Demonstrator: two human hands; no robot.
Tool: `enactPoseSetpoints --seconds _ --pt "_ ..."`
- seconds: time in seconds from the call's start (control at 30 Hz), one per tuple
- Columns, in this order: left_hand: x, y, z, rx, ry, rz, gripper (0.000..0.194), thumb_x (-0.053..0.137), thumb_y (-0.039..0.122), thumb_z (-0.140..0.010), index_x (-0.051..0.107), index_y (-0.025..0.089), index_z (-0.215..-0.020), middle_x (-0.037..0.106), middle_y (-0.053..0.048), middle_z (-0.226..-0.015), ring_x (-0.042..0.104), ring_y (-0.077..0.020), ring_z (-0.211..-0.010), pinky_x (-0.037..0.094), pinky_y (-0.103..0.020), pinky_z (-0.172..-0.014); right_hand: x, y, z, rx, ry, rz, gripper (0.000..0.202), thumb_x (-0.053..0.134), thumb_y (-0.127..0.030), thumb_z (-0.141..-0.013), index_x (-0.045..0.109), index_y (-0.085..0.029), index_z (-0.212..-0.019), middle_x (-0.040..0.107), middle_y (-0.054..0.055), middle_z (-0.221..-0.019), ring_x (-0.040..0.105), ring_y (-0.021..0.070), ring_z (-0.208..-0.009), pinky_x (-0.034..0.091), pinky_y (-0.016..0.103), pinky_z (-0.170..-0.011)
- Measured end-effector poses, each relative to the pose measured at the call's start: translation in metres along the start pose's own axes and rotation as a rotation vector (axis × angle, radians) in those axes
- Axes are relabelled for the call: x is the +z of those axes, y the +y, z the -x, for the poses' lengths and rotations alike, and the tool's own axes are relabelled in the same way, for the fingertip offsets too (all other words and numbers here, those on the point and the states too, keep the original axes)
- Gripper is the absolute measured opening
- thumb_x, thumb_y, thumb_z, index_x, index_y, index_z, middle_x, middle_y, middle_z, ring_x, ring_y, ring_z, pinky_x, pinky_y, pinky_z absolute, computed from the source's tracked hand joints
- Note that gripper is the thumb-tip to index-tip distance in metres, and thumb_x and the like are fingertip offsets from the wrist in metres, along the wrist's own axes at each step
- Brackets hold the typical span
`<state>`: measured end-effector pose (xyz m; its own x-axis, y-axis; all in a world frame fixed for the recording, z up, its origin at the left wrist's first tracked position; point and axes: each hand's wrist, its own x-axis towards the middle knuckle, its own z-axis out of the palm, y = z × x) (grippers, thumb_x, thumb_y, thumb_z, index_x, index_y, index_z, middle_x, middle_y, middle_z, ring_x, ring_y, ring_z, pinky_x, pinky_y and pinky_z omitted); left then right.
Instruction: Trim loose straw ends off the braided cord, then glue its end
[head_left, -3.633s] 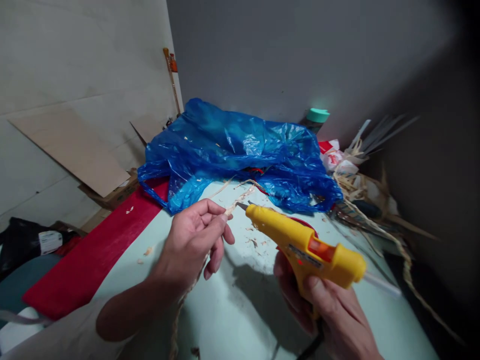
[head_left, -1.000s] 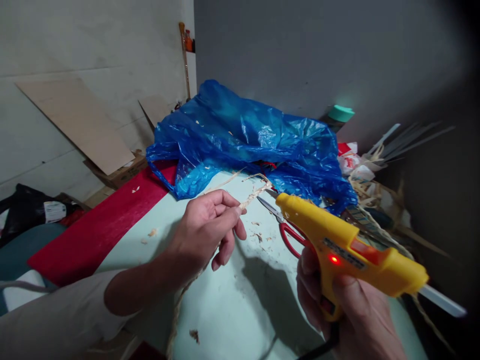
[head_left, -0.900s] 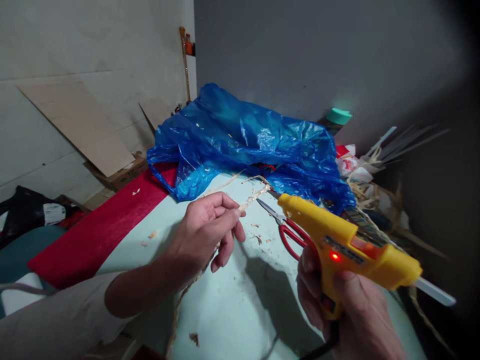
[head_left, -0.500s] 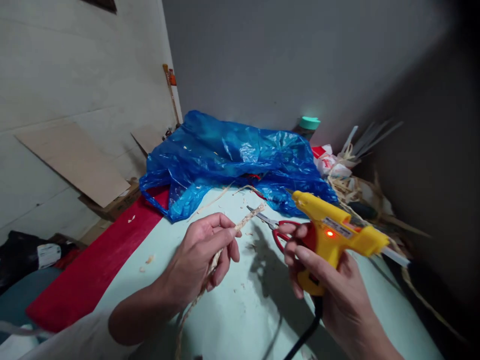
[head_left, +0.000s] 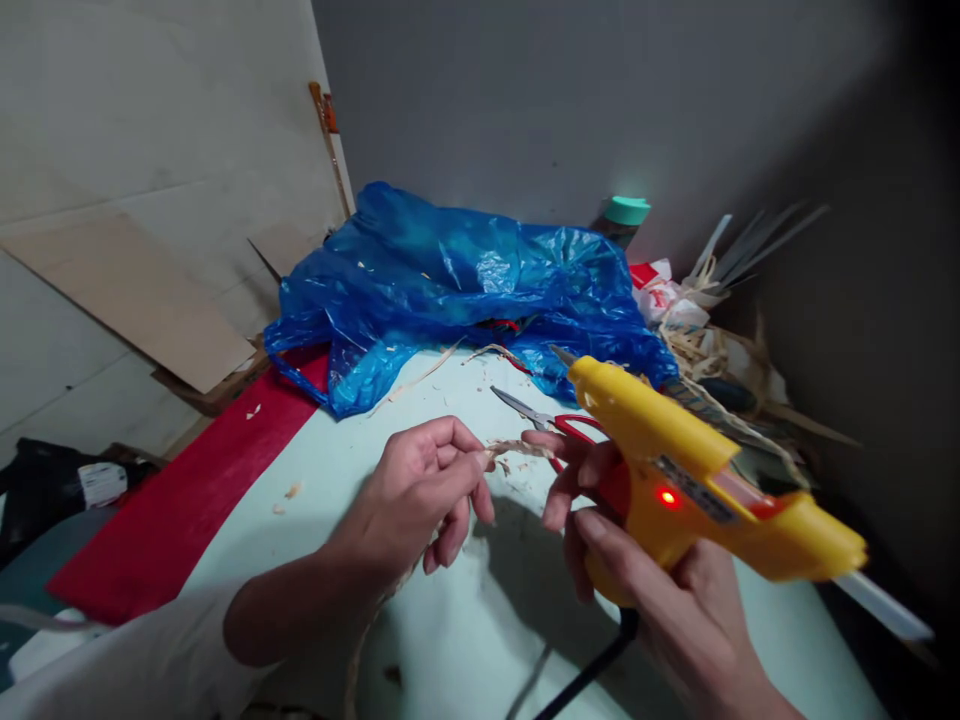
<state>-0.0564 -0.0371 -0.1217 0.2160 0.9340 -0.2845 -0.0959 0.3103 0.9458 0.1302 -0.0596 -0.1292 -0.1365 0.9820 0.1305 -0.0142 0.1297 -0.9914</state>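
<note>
My left hand [head_left: 435, 495] pinches a braided straw cord [head_left: 519, 449] close to its end; the rest of the cord runs down below the wrist. In my right hand [head_left: 645, 560] is a yellow glue gun [head_left: 675, 450], its red light lit, its nozzle pointing up and left. A glue stick [head_left: 889, 605] pokes out of its back, and a black cable hangs from the handle. The right index finger reaches out to the cord's tip and seems to touch it. Behind those fingers lie red-handled scissors [head_left: 525, 408], partly hidden.
A crumpled blue plastic bag [head_left: 465, 270] covers the table's back. Straw strands [head_left: 709, 370] and a jar with a green lid [head_left: 626, 210] stand at the right. Red cloth [head_left: 202, 480] borders the pale tabletop [head_left: 315, 540] at left, beside cardboard [head_left: 135, 300]. Straw scraps are scattered about.
My right hand has brought the glue gun closer and a little left, its back end swinging down and right. Its index finger now meets the cord's end, which has tipped from slanting up to nearly level.
</note>
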Motion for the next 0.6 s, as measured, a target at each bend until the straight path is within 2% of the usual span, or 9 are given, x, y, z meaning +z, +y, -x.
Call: enactPoseSetpoints --seconds 0.1,0.2,0.3,0.4,0.47,0.6 --pt "0.001 0.002 -0.001 -0.023 0.008 -0.006 0.019 0.056 0.030 -0.092 0.050 0.017 -0.079 0.065 0.003 -0.062 0.042 -0.0022 -0.029 0.029 -0.011 -0.027 0.000 -0.001 0.001 -0.010 -0.056 0.110 0.009 0.060 -0.036 -0.092 0.059 -0.030 -0.098 0.064 0.004 -0.082 0.057 0.0139 -0.055 0.048 0.023 -0.042" --pt "0.003 0.002 -0.002 -0.030 0.019 0.032 0.019 0.056 0.027 -0.092 0.051 0.016 -0.078 0.067 0.001 -0.068 0.051 -0.0045 -0.032 0.033 -0.012 -0.028 -0.003 0.006 0.005 0.010 -0.119 0.163 0.014 0.056 -0.034 -0.094 0.059 -0.032 -0.108 0.065 0.005 -0.090 0.054 0.0124 -0.051 0.049 0.025 -0.044" --pt "0.004 0.001 -0.002 0.017 0.003 0.087 0.017 0.056 0.027 -0.092 0.053 0.015 -0.080 0.068 -0.001 -0.077 0.060 -0.0078 -0.041 0.037 -0.012 -0.030 -0.006 0.013 0.009 -0.002 -0.125 0.233 0.016 0.054 -0.031 -0.095 0.057 -0.034 -0.110 0.065 0.004 -0.094 0.054 0.0118 -0.052 0.048 0.024 -0.045" --pt "0.001 -0.003 0.000 0.066 -0.031 0.120 0.017 0.056 0.031 -0.094 0.056 0.015 -0.086 0.069 -0.004 -0.092 0.065 -0.0094 -0.052 0.041 -0.014 -0.034 -0.007 0.015 0.012 -0.012 -0.144 0.331 0.018 0.053 -0.031 -0.096 0.056 -0.034 -0.114 0.064 0.001 -0.086 0.051 0.0113 -0.052 0.045 0.022 -0.043" --pt "-0.001 -0.005 0.001 0.078 -0.052 0.126 0.021 0.054 0.036 -0.095 0.059 0.016 -0.090 0.069 -0.004 -0.094 0.066 -0.0103 -0.056 0.044 -0.015 -0.037 -0.006 0.015 0.012 -0.025 -0.160 0.358 0.016 0.052 -0.031 -0.097 0.056 -0.033 -0.112 0.062 0.000 -0.082 0.050 0.0112 -0.051 0.045 0.022 -0.042" --pt "-0.003 -0.004 0.005 0.116 -0.099 0.106 0.028 0.052 0.043 -0.097 0.062 0.017 -0.098 0.069 -0.007 -0.099 0.069 -0.0154 -0.073 0.048 -0.018 -0.045 -0.005 0.018 0.011 -0.068 -0.176 0.337 0.009 0.049 -0.030 -0.098 0.055 -0.033 -0.104 0.064 0.000 -0.089 0.050 0.0102 -0.050 0.055 0.027 -0.057"
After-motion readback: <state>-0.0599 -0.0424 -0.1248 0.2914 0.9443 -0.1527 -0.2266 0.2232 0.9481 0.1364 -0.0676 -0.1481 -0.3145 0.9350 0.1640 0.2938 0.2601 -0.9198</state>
